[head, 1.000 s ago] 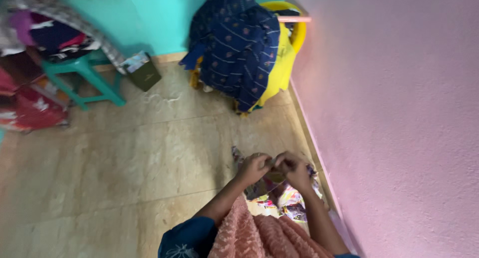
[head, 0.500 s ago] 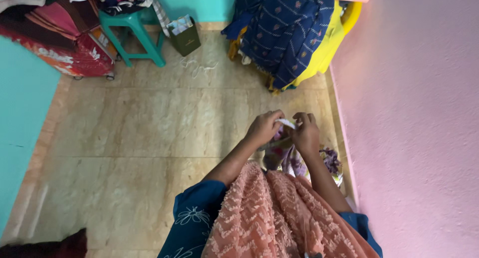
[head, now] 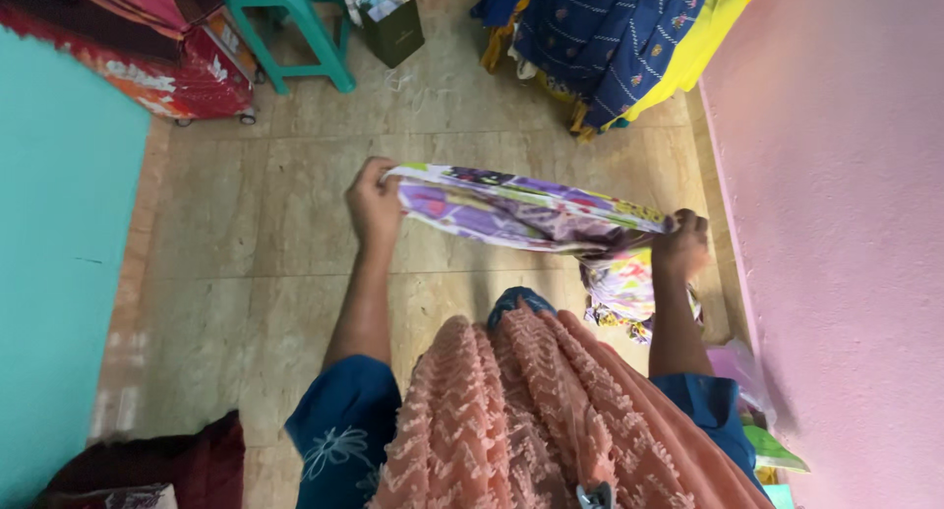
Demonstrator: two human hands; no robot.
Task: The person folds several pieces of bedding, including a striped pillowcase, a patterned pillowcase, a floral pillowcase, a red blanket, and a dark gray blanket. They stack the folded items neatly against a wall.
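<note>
Left hand: our left hand point(head: 373, 202) is fisted on one end of the printed purple cloth point(head: 521, 212).
Right hand: our right hand point(head: 681, 243) clamps the other end, near the pink wall point(head: 836, 224).
Cloth: we hold it stretched between our hands above the tiled floor point(head: 246, 273), the rest hanging below the right hand.
Background: we see a teal stool point(head: 295, 17) and blue fabric point(head: 610, 37).

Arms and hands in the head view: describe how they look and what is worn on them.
Both forearms are bare from short dark blue sleeves down. The left sleeve carries pale embroidered flower outlines; the right sleeve looks plain. No rings, bangles or watch can be seen on the left hand or the right hand. A peach textured scarf with a raised zigzag pattern hangs down between the arms.
</note>
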